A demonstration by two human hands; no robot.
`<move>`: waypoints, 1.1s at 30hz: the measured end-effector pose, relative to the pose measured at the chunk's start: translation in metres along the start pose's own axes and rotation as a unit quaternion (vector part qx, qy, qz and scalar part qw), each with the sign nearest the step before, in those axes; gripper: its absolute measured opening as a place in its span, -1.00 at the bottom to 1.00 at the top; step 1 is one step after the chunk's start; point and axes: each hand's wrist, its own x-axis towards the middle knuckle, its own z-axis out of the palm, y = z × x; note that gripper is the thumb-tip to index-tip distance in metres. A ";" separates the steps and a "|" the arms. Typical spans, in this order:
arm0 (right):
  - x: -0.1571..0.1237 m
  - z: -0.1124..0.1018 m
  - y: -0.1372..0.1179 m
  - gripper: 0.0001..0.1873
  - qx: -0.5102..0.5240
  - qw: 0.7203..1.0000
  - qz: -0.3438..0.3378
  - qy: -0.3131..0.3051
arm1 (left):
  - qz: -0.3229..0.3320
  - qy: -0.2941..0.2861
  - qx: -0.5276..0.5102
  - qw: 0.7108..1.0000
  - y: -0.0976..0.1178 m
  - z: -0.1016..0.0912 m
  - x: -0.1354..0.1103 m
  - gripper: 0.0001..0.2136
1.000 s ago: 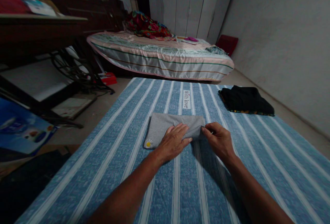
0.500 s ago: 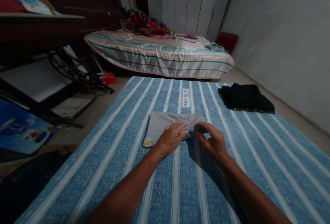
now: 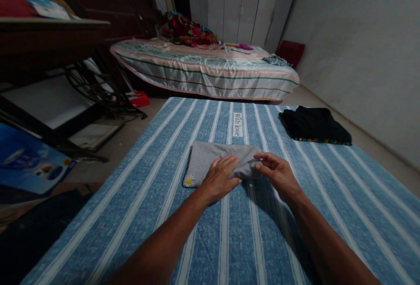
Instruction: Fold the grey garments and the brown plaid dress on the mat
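A grey folded garment (image 3: 203,156) with a white and yellow daisy at its near left corner lies on the blue striped cloth. My left hand (image 3: 221,178) rests flat on the garment's middle, fingers stretched out and the thumb near its front edge. At the garment's right end is my right hand (image 3: 277,171), its thumb and fingertips slightly apart beside the grey fabric. Nothing shows between those fingers. Small creases run through the fabric between the two hands.
A black folded garment (image 3: 318,125) lies at the far right of the striped cloth (image 3: 157,162). Beyond stands a bed (image 3: 203,71) with a red floral blanket (image 3: 190,31). On the left are a dark table (image 3: 49,40) and a blue printed bag (image 3: 29,162).
My right hand has let go of the bunched fabric and shifted slightly right. The garment's right end now lies flatter. My left hand stays on the garment, its thumb moved a little nearer to me.
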 end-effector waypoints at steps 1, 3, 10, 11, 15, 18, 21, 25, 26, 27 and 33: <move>0.000 -0.001 -0.002 -0.57 -0.001 1.000 0.005 -0.004 | 0.002 0.002 0.011 1.000 0.001 0.002 -0.001 -0.47; -0.001 -0.004 -0.006 -0.58 -0.002 1.000 0.001 -0.007 | 0.001 0.003 0.030 1.000 0.003 0.004 -0.002 -0.46; -0.004 -0.008 -0.010 -0.53 -0.037 0.993 0.047 -0.101 | 0.009 0.005 0.068 0.998 0.009 0.006 -0.006 -0.44; -0.004 -0.008 -0.009 -0.53 -0.037 0.993 0.049 -0.105 | 0.011 0.007 0.070 0.997 0.009 0.006 -0.006 -0.43; -0.004 -0.003 -0.007 -0.52 -0.052 0.994 0.042 -0.091 | 0.011 0.004 0.068 0.998 0.009 0.006 -0.006 -0.40; -0.004 0.000 -0.006 -0.50 -0.049 0.994 0.042 -0.091 | 0.011 -0.005 0.063 0.998 0.010 0.005 -0.007 -0.37; -0.005 0.002 -0.006 -0.52 -0.023 0.995 0.047 -0.090 | 0.012 -0.002 0.062 0.998 0.012 0.004 -0.007 -0.37; -0.005 0.002 -0.002 -0.53 -0.027 0.993 0.028 -0.107 | 0.005 -0.008 0.068 0.998 0.014 0.004 -0.007 -0.36; -0.004 0.002 -0.001 -0.55 -0.046 0.993 0.019 -0.109 | 0.004 -0.013 0.070 0.997 0.014 0.003 -0.007 -0.34; -0.004 0.001 0.000 -0.56 -0.068 0.992 0.010 -0.108 | 0.003 -0.017 0.073 0.997 0.014 0.003 -0.007 -0.32; -0.003 0.002 0.003 -0.56 -0.104 0.988 -0.021 -0.116 | 0.006 -0.027 0.070 0.997 0.013 0.003 -0.007 -0.30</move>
